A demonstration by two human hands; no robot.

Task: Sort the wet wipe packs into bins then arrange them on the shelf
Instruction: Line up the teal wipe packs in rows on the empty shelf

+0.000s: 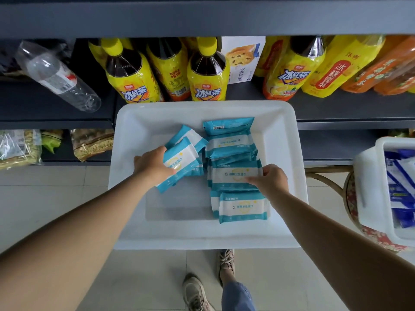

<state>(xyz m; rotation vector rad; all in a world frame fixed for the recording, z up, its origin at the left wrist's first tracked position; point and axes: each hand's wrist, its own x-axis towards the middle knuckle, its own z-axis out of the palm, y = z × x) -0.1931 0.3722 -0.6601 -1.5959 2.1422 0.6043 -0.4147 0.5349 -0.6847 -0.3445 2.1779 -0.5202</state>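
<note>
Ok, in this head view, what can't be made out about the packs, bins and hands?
- Left hand: its fingertips are hidden under the teal pack it grips.
- Second bin: cut off by the right edge, so its full contents are unknown.
- Stacked packs in the white bin: they overlap, so the count is unclear.
- Right hand: covers one pack's corner.

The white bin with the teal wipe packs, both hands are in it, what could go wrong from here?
1. The right-hand column of packs is overlapped and uneven; the right hand tugging one could scatter it.
2. The left hand holds a tilted pack by its edge; it might slip.
3. The white bin appears to overhang the shelf and could tip.
</note>
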